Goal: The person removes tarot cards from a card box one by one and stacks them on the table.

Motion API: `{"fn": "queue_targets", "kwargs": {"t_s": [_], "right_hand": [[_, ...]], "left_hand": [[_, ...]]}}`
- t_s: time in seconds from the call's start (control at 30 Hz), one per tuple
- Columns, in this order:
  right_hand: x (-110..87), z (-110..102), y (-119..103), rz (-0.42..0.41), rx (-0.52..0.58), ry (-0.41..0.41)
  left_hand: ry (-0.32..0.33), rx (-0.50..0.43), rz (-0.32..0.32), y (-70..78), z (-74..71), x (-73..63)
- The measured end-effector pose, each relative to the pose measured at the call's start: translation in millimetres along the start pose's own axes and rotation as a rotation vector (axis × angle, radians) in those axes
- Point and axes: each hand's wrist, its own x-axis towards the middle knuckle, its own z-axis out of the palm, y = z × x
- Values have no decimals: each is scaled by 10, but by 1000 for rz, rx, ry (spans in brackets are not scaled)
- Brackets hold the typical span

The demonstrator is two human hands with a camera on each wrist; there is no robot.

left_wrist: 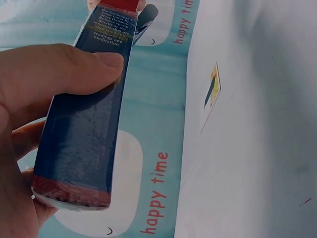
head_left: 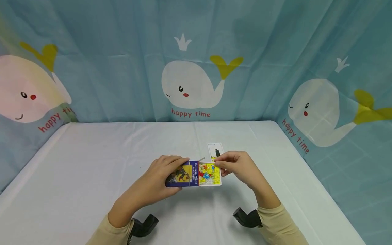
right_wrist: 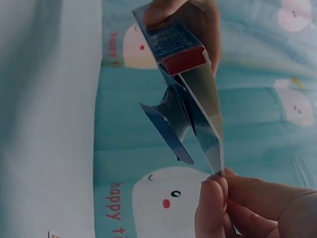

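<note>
My left hand (head_left: 159, 178) grips a dark blue tarot card box (head_left: 183, 175) lengthwise, its thumb along one narrow side in the left wrist view. The box lies level above the table, its open end to the right. A tarot card (head_left: 209, 178) with a yellow picture sticks partly out of that end. At its outer edge, the thumb and fingertips of my right hand (head_left: 240, 166) pinch it. An opened box flap (right_wrist: 171, 129) hangs beside the card in the right wrist view. The part of the card inside the box is hidden.
A second card (head_left: 214, 148) lies face up on the white tablecloth (head_left: 107, 153), just beyond the right hand, which partly covers it. A blue curtain (head_left: 122, 68) with whale prints stands behind the table and at its sides. Black mounts (head_left: 144, 226) sit at both wrists.
</note>
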Motion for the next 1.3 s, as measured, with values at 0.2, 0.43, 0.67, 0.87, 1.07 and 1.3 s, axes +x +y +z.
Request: {"fn": "queue_targets", "kwargs": {"t_s": [0.2, 0.43, 0.67, 0.87, 1.07, 1.3], "right_hand": [[-3, -70, -3, 1, -21, -5], [-24, -150, -26, -6, -35, -1], [-35, -219, -19, 0, -47, 6], [-32, -260, 2, -2, -67, -40], [-41, -279, -9, -8, -77, -54], [-48, -307, -16, -4, -80, -82]], "left_hand": [[6, 1, -3, -5, -17, -3], [1, -3, -11, -9, -22, -2], [11, 1, -10, -35, -26, -7], [12, -3, -3, -39, -29, -13], [18, -1, 11, -29, -32, -18], [29, 18, 8, -26, -37, -33]]}}
